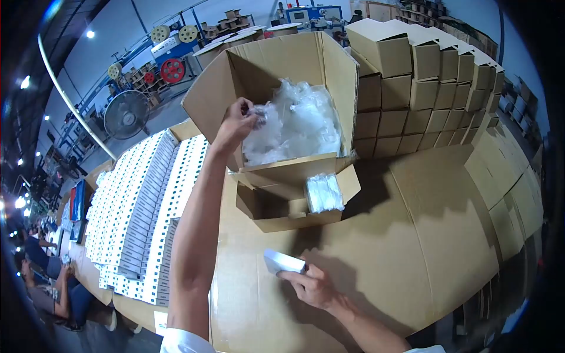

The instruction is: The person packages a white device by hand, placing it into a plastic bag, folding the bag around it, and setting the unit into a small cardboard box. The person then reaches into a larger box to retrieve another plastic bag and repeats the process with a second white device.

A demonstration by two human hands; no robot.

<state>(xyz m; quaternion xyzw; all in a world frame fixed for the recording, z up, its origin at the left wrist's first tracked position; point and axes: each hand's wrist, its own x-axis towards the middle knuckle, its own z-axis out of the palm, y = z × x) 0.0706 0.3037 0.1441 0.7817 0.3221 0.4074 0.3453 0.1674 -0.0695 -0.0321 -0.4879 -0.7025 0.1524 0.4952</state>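
Note:
My left hand [236,120] reaches into a large open cardboard box [268,62]. Its fingers are closed on a clear plastic bag at the left side of a heap of clear plastic bags [306,120]. My right hand [315,288] grips a small, flat white box [283,262] above the cardboard-covered table [376,253]. Between the hands stands a smaller open carton [294,223]. Several plastic-wrapped white boxes [325,193] stand at the right end inside it.
Tall stacks of white boxes [147,200] line the table's left side. Many brown cartons [394,56] are piled at the back right, and cardboard panels [500,176] stand at the right edge. A fan [126,115] and machinery are behind; seated people [50,288] are at far left.

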